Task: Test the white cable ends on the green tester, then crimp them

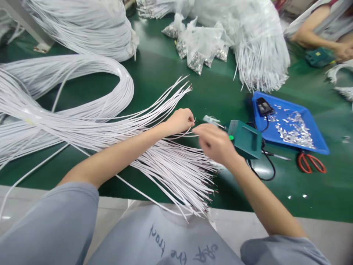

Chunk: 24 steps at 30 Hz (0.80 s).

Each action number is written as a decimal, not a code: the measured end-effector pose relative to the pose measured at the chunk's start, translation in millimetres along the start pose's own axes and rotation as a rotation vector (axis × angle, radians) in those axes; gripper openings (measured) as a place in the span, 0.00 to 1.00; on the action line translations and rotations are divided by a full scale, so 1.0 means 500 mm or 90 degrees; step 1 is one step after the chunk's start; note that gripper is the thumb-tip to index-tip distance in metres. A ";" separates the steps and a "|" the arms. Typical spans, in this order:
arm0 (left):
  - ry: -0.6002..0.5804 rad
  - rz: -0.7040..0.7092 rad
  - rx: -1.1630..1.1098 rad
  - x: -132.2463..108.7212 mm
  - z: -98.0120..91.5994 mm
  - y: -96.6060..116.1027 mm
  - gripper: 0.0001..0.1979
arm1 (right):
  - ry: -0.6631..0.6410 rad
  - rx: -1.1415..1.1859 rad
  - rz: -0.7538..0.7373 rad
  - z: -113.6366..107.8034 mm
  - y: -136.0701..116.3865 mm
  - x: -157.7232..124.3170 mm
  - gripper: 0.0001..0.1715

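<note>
In from the left ran the wires [171, 158], across the table [325, 195], a coil [121, 81] just behind them, a bundle [91, 25] farther behind that! Right of the wires sat the machine [245, 141], then, right again, the tray [316, 134], loose pieces [295, 132] in it, the scissors [308, 161] just in front! And at the back, the bags [202, 49], a second bundle [259, 48] to their right!
</note>
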<state>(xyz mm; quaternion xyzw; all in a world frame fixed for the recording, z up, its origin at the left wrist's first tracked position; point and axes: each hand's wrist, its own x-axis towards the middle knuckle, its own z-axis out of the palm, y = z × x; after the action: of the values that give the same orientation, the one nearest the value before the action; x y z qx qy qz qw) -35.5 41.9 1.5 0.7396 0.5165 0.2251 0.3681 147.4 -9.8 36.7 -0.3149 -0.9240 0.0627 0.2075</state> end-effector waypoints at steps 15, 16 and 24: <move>0.030 -0.148 0.518 -0.020 -0.063 0.042 0.09 | -0.054 0.017 0.038 0.103 -0.097 -0.024 0.15; 0.043 -0.153 0.531 -0.017 -0.062 0.040 0.10 | -0.047 0.016 0.037 0.106 -0.097 -0.025 0.15; 0.095 -0.184 0.586 -0.007 -0.050 0.025 0.13 | -0.039 0.014 0.016 0.115 -0.092 -0.027 0.14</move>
<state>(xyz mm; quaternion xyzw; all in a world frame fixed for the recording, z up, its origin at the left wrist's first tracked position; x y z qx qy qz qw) -47.3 44.3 27.1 0.7280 0.6850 -0.0279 -0.0075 107.1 -53.5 -8.7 -0.3218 -0.9253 0.0853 0.1817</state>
